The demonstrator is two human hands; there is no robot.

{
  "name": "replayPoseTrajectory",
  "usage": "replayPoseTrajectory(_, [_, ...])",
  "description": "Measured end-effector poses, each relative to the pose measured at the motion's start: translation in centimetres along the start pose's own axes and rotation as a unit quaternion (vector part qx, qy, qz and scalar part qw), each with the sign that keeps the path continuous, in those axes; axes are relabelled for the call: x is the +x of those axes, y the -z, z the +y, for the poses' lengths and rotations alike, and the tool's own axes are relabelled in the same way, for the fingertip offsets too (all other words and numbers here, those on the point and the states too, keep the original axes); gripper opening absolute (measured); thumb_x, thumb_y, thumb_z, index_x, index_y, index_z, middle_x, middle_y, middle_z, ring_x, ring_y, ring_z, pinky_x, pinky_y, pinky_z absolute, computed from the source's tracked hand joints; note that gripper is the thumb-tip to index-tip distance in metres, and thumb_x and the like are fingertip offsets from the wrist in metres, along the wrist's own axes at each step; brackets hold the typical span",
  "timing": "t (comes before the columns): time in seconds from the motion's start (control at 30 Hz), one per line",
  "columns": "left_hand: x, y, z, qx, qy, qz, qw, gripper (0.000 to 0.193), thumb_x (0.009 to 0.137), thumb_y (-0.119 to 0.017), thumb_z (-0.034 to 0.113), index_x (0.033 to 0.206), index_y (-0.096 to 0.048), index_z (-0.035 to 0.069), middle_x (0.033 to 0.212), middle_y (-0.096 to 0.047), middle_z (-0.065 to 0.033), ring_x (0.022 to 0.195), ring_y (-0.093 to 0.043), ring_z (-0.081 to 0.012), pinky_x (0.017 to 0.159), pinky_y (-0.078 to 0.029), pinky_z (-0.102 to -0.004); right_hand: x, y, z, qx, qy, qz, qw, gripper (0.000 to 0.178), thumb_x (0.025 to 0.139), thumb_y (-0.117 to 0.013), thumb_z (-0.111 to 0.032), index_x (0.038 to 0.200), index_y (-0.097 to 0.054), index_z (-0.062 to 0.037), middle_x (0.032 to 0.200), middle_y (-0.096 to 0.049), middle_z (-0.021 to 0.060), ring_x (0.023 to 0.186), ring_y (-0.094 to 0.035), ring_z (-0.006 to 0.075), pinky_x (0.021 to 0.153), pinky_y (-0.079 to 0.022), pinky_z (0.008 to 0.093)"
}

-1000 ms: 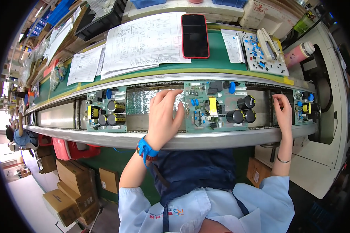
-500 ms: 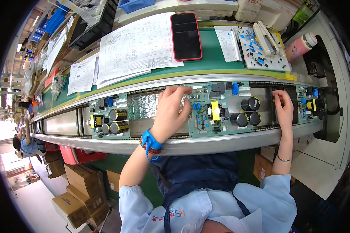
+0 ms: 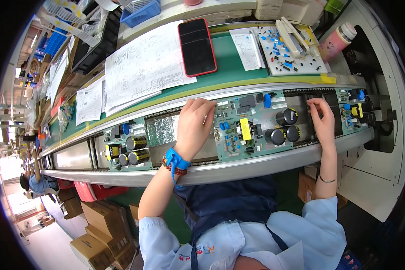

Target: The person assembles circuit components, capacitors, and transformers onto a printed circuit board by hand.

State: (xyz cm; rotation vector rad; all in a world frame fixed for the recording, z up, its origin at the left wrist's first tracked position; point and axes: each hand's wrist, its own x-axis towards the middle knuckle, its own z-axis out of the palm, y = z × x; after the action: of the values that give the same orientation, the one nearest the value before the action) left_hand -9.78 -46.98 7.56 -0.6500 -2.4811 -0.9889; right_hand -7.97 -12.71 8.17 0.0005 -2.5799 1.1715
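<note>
A green circuit board [image 3: 231,148] lies in the conveyor track in front of me, bearing black capacitors [image 3: 286,116], a yellow transformer [image 3: 245,129] and blue discs. My left hand [image 3: 195,126], with a blue wrist strap [image 3: 176,161], rests at this board's left edge. Its fingers are bent together at the upper left corner; what they hold, if anything, is hidden. Beyond the board's right edge, my right hand [image 3: 323,120] hovers by a dark crossbar [image 3: 309,112] of the track. Its fingers are loosely curled and apart, with nothing seen between them.
More boards sit in the track, one at left [image 3: 127,148] and one at right [image 3: 353,110]. Behind the track lie printed drawings [image 3: 144,67], a red-edged phone [image 3: 197,47] and a white tray of small parts [image 3: 292,58]. A pink bottle [image 3: 337,42] stands beside the tray.
My view has shifted slightly, so the bench things appear further left. The left hand's fingertips have drawn back a little from the board's parts to its edge. My right hand stays by the crossbar.
</note>
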Motion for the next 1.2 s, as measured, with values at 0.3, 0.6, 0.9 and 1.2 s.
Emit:
replayPoseTrajectory(0.3, [1.4, -1.2, 2.8, -0.058, -0.029, -0.052, 0.997, 0.039, 0.075, -0.045, -0.009, 0.11, -0.055, 0.003, 0.101, -0.061, -0.0108, 0.097, -0.053, -0.0294, 0.085, -0.039, -0.0385, -0.2, 0.0, 0.5, 0.023, 0.007, 0.022, 0.999, 0.01, 0.087, -0.053, -0.003, 0.095, -0.059, -0.0001, 0.086, -0.059, 0.0055, 0.07, -0.055, 0.011, 0.066, -0.044, 0.0241])
replayPoseTrajectory(0.6, [2.5, -2.4, 3.4, -0.021, -0.054, -0.123, 0.991, 0.035, 0.074, -0.043, -0.003, 0.108, -0.053, 0.0, 0.104, -0.06, -0.0127, 0.104, -0.051, -0.0296, 0.09, -0.035, -0.0393, 0.0, -0.3, 0.2, 0.016, 0.018, 0.034, 0.999, 0.009, 0.087, -0.055, -0.003, 0.094, -0.06, -0.0012, 0.086, -0.059, 0.0062, 0.07, -0.056, 0.0134, 0.065, -0.045, 0.0249])
replayPoseTrajectory(0.9, [3.3, -3.3, 4.4, -0.063, -0.05, -0.078, 0.994, 0.044, 0.073, -0.047, -0.002, 0.116, -0.052, 0.002, 0.106, -0.056, -0.0197, 0.101, -0.051, -0.0365, 0.09, -0.037, -0.0447, 0.1, 0.1, 0.4, 0.027, 0.036, 0.092, 0.995, 0.008, 0.085, -0.056, -0.004, 0.091, -0.061, -0.0023, 0.084, -0.059, 0.0083, 0.071, -0.057, 0.0169, 0.063, -0.045, 0.0271])
replayPoseTrajectory(1.2, [3.2, -3.6, 6.0, -0.039, -0.088, -0.152, 0.984, 0.035, 0.08, -0.045, 0.002, 0.113, -0.055, 0.002, 0.107, -0.056, -0.0176, 0.104, -0.05, -0.0338, 0.094, -0.034, -0.0427, -0.2, 0.6, 1.0, 0.008, 0.038, 0.142, 0.989, 0.011, 0.081, -0.055, -0.008, 0.091, -0.058, -0.0042, 0.086, -0.057, 0.0122, 0.079, -0.059, 0.0304, 0.068, -0.047, 0.0381])
